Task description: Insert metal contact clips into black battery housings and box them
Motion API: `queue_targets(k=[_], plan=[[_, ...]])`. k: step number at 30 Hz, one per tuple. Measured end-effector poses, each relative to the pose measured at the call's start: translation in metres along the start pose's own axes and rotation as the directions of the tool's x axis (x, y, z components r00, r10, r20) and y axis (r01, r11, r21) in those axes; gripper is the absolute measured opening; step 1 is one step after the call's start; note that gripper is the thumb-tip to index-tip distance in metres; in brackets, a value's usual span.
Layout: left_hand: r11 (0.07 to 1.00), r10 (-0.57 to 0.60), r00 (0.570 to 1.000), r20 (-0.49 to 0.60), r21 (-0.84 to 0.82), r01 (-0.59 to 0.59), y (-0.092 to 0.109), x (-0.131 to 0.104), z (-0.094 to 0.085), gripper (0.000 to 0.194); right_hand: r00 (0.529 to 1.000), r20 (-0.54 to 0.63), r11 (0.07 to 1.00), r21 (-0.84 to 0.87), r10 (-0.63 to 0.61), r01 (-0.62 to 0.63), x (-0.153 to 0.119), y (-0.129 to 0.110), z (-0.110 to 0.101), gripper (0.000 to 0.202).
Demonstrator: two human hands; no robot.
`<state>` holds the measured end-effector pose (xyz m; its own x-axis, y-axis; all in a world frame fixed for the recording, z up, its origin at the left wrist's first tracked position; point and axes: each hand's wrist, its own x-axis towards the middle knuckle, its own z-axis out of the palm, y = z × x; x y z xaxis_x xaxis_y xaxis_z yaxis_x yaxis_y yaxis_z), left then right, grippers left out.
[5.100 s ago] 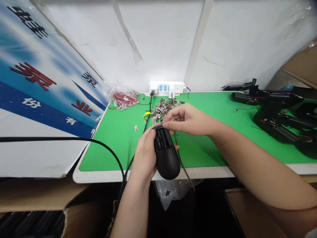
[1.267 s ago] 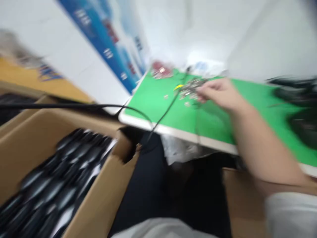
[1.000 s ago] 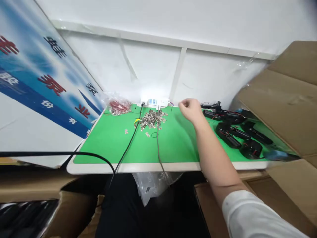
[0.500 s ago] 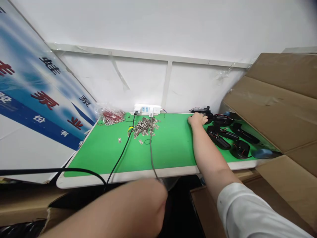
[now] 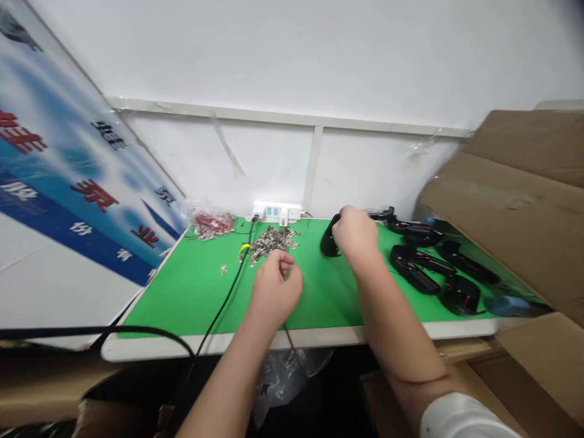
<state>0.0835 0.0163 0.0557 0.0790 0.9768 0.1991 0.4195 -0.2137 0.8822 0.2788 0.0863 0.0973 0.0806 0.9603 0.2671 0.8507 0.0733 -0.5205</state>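
Note:
My right hand (image 5: 356, 234) grips a black plastic housing (image 5: 329, 238) above the green mat; the fingers hide much of it. My left hand (image 5: 277, 283) is over the mat with its fingers curled together, just in front of a heap of small metal pieces (image 5: 269, 241). Whatever the left fingers hold, if anything, is hidden. Several more black housings with wires, among them one open half-shell (image 5: 414, 271) and a rounded one (image 5: 460, 294), lie to the right of my right hand.
A white power strip (image 5: 278, 211) with plugged-in cables stands against the wall. The black cable (image 5: 232, 281) crosses the mat. A plastic bag of red parts (image 5: 212, 224) lies at the back left. A cardboard box (image 5: 506, 201) borders the right side.
My right hand has lifted a black housing from the back of the mat and moved it slightly left. My left hand has come up from the lower edge to near the metal pieces.

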Motion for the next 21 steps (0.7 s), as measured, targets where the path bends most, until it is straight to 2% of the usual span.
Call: queue_targets(k=[2, 3, 5, 6, 7, 8, 9, 11, 12, 13, 14, 17, 19, 21], plan=[[0.997, 0.076, 0.989, -0.123, 0.003, -0.076, -0.006, -0.014, -0.001, 0.020, 0.987, -0.162, 1.000, 0.007, 0.004, -0.003, -0.017, -0.014, -0.009, 0.038], [0.991, 0.132, 0.978, -0.162, 0.000, -0.134, -0.006, -0.019, -0.004, 0.027, 0.983, -0.178, 0.996, 0.062, -0.055, 0.067, -0.024, -0.021, -0.011, 0.037], [0.977, 0.199, 0.960, -0.196, -0.036, -0.210, -0.003, -0.027, -0.011, 0.036, 0.971, -0.074, 0.933, 0.269, -0.226, 0.238, -0.037, -0.036, -0.006, 0.033], [0.976, 0.185, 0.967, -0.174, -0.080, -0.201, -0.002, -0.030, -0.017, 0.038, 0.951, -0.003, 0.873, 0.397, -0.309, 0.284, -0.041, -0.043, 0.000, 0.031], [0.977, 0.132, 0.985, -0.115, -0.152, -0.148, -0.001, -0.032, -0.023, 0.039, 0.930, 0.064, 0.814, 0.507, -0.363, 0.283, -0.044, -0.049, 0.008, 0.031], [0.967, 0.045, 0.999, -0.023, -0.249, -0.049, -0.001, -0.034, -0.029, 0.040, 0.913, 0.120, 0.770, 0.586, -0.390, 0.252, -0.046, -0.055, 0.018, 0.031], [0.929, -0.049, 0.995, 0.088, -0.361, 0.078, -0.003, -0.037, -0.034, 0.042, 0.900, 0.169, 0.740, 0.639, -0.402, 0.210, -0.046, -0.058, 0.028, 0.030], [0.767, -0.196, 0.939, 0.284, -0.551, 0.327, -0.011, -0.042, -0.046, 0.047, 0.872, 0.263, 0.718, 0.683, -0.412, 0.134, -0.042, -0.061, 0.050, 0.031], [0.684, -0.250, 0.914, 0.319, -0.611, 0.400, -0.017, -0.044, -0.051, 0.050, 0.856, 0.306, 0.726, 0.679, -0.417, 0.111, -0.039, -0.061, 0.060, 0.033], [0.630, -0.305, 0.901, 0.308, -0.644, 0.433, -0.024, -0.047, -0.057, 0.053, 0.844, 0.334, 0.742, 0.662, -0.420, 0.106, -0.036, -0.060, 0.070, 0.034], [0.616, -0.354, 0.899, 0.258, -0.659, 0.432, -0.031, -0.048, -0.063, 0.055, 0.839, 0.345, 0.761, 0.637, -0.420, 0.119, -0.033, -0.058, 0.078, 0.036], [0.682, -0.436, 0.899, 0.030, -0.641, 0.352, -0.051, -0.049, -0.084, 0.059, 0.826, 0.352, 0.813, 0.546, -0.441, 0.202, -0.026, -0.058, 0.100, 0.031], [0.719, -0.449, 0.888, -0.096, -0.629, 0.296, -0.058, -0.047, -0.100, 0.061, 0.793, 0.359, 0.819, 0.500, -0.492, 0.282, -0.025, -0.064, 0.114, 0.022], [0.739, -0.448, 0.871, -0.201, -0.631, 0.235, -0.061, -0.044, -0.115, 0.061, 0.747, 0.364, 0.806, 0.456, -0.556, 0.378, -0.023, -0.075, 0.125, 0.022]])
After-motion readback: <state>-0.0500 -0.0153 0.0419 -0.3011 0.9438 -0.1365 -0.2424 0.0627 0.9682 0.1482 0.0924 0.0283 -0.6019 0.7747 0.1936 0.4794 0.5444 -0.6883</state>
